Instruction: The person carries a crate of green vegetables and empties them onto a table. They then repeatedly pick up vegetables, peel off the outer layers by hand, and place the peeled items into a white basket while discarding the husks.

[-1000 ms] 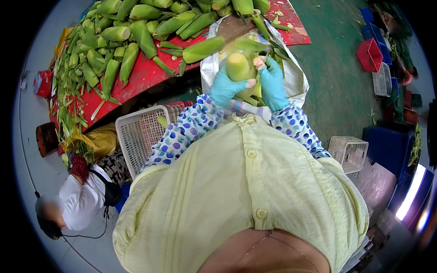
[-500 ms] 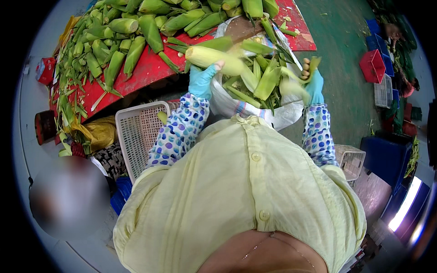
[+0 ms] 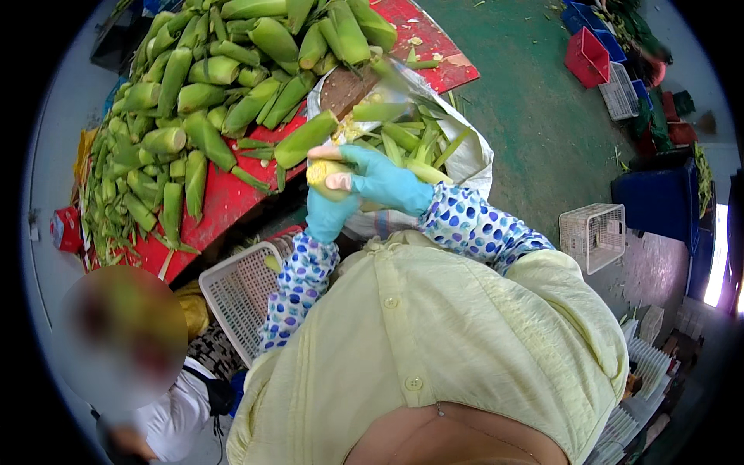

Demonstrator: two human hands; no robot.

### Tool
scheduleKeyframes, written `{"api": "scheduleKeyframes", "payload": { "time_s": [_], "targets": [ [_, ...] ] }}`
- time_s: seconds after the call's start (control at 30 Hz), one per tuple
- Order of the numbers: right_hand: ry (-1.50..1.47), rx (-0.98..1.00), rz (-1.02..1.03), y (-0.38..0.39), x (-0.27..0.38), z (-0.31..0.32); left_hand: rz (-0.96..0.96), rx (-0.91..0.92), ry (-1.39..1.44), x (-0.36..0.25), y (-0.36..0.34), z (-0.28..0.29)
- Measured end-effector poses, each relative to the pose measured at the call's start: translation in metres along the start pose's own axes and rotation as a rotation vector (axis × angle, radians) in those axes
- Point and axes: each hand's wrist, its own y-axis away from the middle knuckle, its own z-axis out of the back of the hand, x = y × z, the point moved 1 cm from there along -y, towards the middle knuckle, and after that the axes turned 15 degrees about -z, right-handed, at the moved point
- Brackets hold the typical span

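Note:
A partly husked ear of corn shows yellow kernels at its end, close above the sack. My left hand, in a fingertip-less blue glove, is wrapped around it from below. Reaching across from the right, my right hand grips the same ear, with bare thumb and fingertips at its exposed end. Just beyond my hands, a white woven sack holds loose green husks. An unhusked ear lies at the table edge beside my fingers.
Many green ears are heaped on a red table. A brown board lies by the sack. White crates stand at left and right. A person in white is at lower left; blue bin at right.
My right hand has come from the sack's right side, where it held a peeled husk, over to the ear. The ear's end has turned toward me. My view has shifted somewhat.

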Motion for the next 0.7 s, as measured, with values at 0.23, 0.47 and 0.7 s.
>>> {"api": "scheduleKeyframes", "payload": {
  "time_s": [0.23,0.47,0.7],
  "targets": [
    [0.13,-0.479,-0.206,-0.059,-0.045,0.208,0.258,-0.077,0.257,-0.007,0.012,0.012],
    [0.762,-0.379,-0.031,-0.21,-0.111,0.286,0.301,-0.162,0.276,-0.008,-0.013,0.039],
    [0.589,-0.674,-0.303,-0.235,-0.047,0.199,0.402,-0.269,0.311,0.019,-0.022,0.061]
  ]
}}
